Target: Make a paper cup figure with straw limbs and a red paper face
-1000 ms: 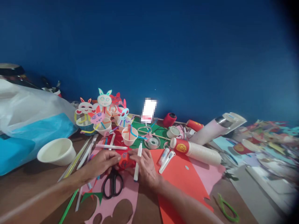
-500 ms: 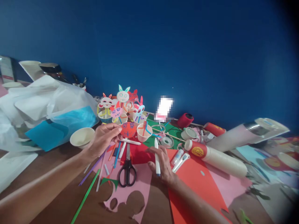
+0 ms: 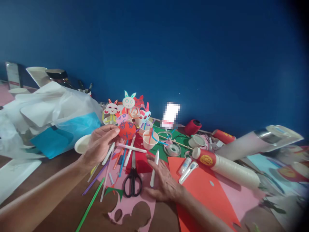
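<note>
Between the thumb and fingers of my left hand [image 3: 102, 141] is a red paper disc [image 3: 127, 130] with a face drawn on it in blue. My right hand [image 3: 165, 180] has a white marker [image 3: 155, 168] resting against its fingers, tip up, over the red and pink paper. A second white marker [image 3: 132, 148] lies just below the disc. Black-handled scissors [image 3: 132, 184] rest on the pink paper [image 3: 131, 206] between my hands. Paper animal faces [image 3: 128, 102] stand on cups behind the disc, beside a cup [image 3: 150, 139] holding bent coloured strips.
White plastic bags [image 3: 55, 100] and a blue sheet [image 3: 65, 133] are on the left. A long stack of paper cups [image 3: 231, 167] lies to the right, near a white cutter [image 3: 188, 172] on orange paper [image 3: 200, 196]. Tape rolls [image 3: 172, 149] sit on green paper.
The red disc and my left hand have moved slightly left. My right hand's thumb and fingers have spread wider, and the marker in it has tilted and shifted left. The view has shifted slightly.
</note>
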`<state>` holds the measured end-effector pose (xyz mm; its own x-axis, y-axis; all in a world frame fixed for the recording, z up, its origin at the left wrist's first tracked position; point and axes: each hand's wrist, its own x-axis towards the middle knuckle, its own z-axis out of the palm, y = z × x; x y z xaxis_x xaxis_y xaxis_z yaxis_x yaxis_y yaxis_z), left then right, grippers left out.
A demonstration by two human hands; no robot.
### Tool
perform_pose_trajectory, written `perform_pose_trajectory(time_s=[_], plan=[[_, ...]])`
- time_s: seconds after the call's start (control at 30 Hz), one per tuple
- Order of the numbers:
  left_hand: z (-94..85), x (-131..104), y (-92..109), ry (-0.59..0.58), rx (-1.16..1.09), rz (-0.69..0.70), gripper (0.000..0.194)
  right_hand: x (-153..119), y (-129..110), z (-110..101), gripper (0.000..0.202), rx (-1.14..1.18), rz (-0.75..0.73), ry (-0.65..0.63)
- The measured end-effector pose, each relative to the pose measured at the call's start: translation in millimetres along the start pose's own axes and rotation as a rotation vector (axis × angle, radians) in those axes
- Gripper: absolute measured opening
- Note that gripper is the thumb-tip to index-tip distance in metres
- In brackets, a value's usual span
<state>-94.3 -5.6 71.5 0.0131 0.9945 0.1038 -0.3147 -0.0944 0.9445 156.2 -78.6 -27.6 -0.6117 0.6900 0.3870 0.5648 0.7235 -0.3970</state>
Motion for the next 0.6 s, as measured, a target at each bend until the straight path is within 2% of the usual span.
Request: perform_pose_trajectory(time_s=[0.1, 0.2, 0.27, 0.43, 0.6], plan=[[-1.8, 0.8, -11.7, -0.031, 0.040, -0.021, 0.013, 1.6, -2.5, -4.8, 0.077, -0.014, -0.040, 0.006], [-1.6, 0.5, -23.4, -0.086, 0.143, -0.034, 0.017, 3.2, -2.2, -5.9, 0.051, -0.040, -0.059, 0.066], [-0.5, -0.7, -30.1, -0.125, 0.228, -0.053, 0.021, 2.7, 0.0, -3.7, 0.042, -0.047, -0.072, 0.090], [3.5, -7.5, -43.2, -0.127, 0.317, -0.171, 0.022, 0.4, 3.9, 1.9, 0.036, -0.083, -0.129, 0.116], [11.4, -17.8, -58.3, -0.208, 0.379, -0.256, 0.024, 3.2, 2.3, 0.4, 0.032, -0.109, -0.092, 0.171]])
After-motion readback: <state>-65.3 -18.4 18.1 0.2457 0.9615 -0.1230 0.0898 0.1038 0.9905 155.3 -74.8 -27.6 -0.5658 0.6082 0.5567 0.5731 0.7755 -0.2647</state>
